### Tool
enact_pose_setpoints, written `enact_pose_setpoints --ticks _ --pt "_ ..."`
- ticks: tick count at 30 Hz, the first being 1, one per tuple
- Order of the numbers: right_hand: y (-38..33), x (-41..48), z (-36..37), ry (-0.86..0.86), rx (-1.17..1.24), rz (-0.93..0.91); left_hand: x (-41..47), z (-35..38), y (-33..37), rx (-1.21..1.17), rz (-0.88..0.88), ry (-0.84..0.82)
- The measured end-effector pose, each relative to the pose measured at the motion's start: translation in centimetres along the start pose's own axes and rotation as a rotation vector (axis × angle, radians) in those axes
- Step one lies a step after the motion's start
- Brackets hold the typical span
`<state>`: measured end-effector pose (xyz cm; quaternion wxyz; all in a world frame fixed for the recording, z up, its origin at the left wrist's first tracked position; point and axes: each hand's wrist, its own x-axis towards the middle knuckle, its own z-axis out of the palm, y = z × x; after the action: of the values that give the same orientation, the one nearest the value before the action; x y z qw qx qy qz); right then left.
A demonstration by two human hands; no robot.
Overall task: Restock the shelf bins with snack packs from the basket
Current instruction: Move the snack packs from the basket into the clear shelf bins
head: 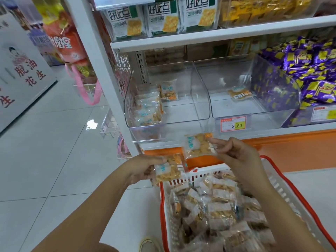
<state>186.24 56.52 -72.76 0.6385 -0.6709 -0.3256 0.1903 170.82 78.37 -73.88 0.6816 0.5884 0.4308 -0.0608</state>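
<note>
A white basket with a red rim (164,211) sits low in front of me, full of clear snack packs (214,210). My left hand (143,170) holds one snack pack (169,170) just left of the basket's far corner. My right hand (238,151) pinches another snack pack (197,144) by its right edge, raised below the shelf. Above stand two clear bins: the left bin (200,99) has several packs stacked at its left side, the middle bin (254,106) holds a single pack (239,93).
A bin of purple-wrapped snacks (309,73) fills the right of the shelf. A price tag reading 8.80 (231,124) hangs at the shelf edge. Cracker bags (163,17) line the shelf above. A white upright post (101,70) and hanging bags stand left; tiled floor spreads beyond.
</note>
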Motion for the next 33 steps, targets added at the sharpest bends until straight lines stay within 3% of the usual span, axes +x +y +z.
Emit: enact_pose_setpoints --ticks 5,11,14,20,23,25,29,33 --pt "-0.4 -1.2 1.6 -0.071 0.047 -0.061 -0.9 2.5 0.9 -0.334 0.024 -0.14" --pt "-0.1 -0.8 2.8 -0.158 -0.006 -0.092 -2.7 3.8 2.9 -0.567 0.055 -0.296" --pt "-0.5 -0.5 2.7 -0.157 -0.034 -0.123 -3.2 4.4 3.5 -0.475 0.166 -0.314" --pt "-2.8 0.3 1.7 -0.124 -0.043 -0.14 -3.1 3.8 4.4 -0.228 0.323 -0.15" --pt "-4.3 1.1 1.6 0.017 -0.364 -0.103 -3.6 3.0 5.7 0.155 0.473 -0.009" --pt "-5.5 2.6 1.9 -0.08 -0.518 -0.013 -4.1 2.9 6.4 0.34 0.585 0.015" --pt "-7.2 6.3 2.6 -0.594 -0.532 0.123 -4.9 3.1 7.7 0.434 0.745 0.024" --pt "-7.4 9.7 4.0 -0.673 -0.622 0.073 -3.7 2.5 8.7 0.29 0.787 0.281"
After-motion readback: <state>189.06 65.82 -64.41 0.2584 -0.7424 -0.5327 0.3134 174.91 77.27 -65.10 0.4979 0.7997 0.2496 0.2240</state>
